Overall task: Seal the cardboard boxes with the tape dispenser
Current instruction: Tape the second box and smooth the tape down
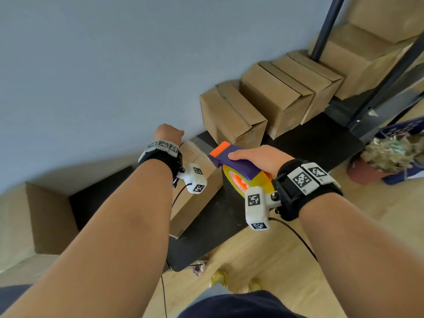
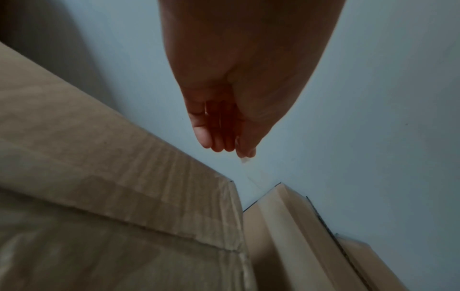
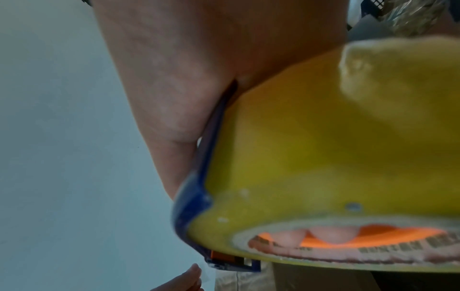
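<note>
Both my hands are raised over the cardboard boxes along the blue wall [image 1: 80, 65]. My right hand [image 1: 259, 157] wraps over the tape dispenser [image 1: 236, 164], fingers hooked into the core of the yellow roll; its long axis runs from my wrist toward the far left, orange blade end [image 1: 220, 149] pointing at my left hand [image 1: 168, 134]. My left hand's fingers are drawn together against the thumb, pinching what looks like the clear tape end [image 2: 245, 160], above the nearest box [image 1: 195, 191].
</note>
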`<state>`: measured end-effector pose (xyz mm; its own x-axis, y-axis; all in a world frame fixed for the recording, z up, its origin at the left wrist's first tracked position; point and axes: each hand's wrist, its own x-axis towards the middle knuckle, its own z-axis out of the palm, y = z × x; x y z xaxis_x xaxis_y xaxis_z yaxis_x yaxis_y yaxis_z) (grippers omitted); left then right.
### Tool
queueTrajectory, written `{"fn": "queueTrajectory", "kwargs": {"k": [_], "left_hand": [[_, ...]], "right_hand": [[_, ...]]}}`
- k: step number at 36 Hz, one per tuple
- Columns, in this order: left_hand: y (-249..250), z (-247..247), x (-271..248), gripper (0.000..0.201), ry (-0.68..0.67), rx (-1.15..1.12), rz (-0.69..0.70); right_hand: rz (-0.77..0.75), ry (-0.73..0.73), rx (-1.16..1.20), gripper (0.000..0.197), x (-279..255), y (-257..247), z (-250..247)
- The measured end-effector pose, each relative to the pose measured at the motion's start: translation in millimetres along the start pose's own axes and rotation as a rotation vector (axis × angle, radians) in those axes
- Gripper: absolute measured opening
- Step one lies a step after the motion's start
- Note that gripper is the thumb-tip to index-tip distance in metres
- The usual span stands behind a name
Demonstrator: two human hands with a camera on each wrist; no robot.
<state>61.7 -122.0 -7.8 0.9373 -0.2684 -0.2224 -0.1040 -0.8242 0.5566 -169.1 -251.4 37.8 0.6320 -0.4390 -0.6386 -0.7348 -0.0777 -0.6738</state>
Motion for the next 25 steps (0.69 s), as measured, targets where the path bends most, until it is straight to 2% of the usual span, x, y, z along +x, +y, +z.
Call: {"fn": "queueTrajectory", "kwargs": {"k": [9,13,16,18,21,25], "left_hand": [[-6.1,12.5,11.6,0.035,-0.041,0.088,0.002],[-11.4,18.5,12.2,0.037,-0.053,0.023,0.012],[-17.1,24.7,14.2,0.033,-0.078,-0.025,0.001],[-16.6,25.3,13.0,0.023,-0.111,-0.003,-0.001],[-13.1,27.3,9.0,0.032,-0.142,0.093,0.014],[-9.8,27.6,1.4,0.034,-0.121,0.031,-0.04]], "right_hand": [[0.056,-0.038,-0.022,0.058,13.3,-3.5,2.4],[0.071,-0.047,-0.026,0.058,16.4,-2.4,3.7],[0.083,-0.055,-0.033,0.058,18.3,-2.0,4.9],[0.086,-0.059,-0.037,0.058,19.6,-1.9,4.9],[0.086,-0.071,-0.042,0.059,21.9,-1.5,4.2],[0.09,-0.072,-0.052,0.06,24.7,-1.8,3.4]]}}
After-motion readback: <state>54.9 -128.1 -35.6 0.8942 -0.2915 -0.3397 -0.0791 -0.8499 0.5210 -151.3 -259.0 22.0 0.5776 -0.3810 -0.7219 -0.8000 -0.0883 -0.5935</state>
